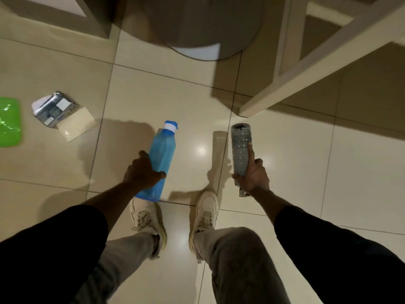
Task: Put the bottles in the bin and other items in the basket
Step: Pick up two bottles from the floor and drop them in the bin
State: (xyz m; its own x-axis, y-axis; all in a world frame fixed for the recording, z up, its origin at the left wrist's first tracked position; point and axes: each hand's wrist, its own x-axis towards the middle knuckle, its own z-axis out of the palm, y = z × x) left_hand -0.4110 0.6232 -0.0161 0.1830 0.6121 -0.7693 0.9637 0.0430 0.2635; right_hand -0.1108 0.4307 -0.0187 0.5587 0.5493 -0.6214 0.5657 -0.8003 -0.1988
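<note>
My left hand grips a blue plastic bottle with a blue-and-white cap, held above the tiled floor in front of my left shoe. In my right hand is a clear ribbed bottle, held upside down with its cap end below my palm. A round grey bin stands on the floor straight ahead at the top of the view. At the left lie a silvery packet on a cream card and, at the frame edge, a green plastic item.
A pale wooden furniture frame stands at the upper right, its leg reaching the floor near the clear bottle. Another furniture piece fills the upper left corner. My two feet in white shoes stand on glossy cream tiles.
</note>
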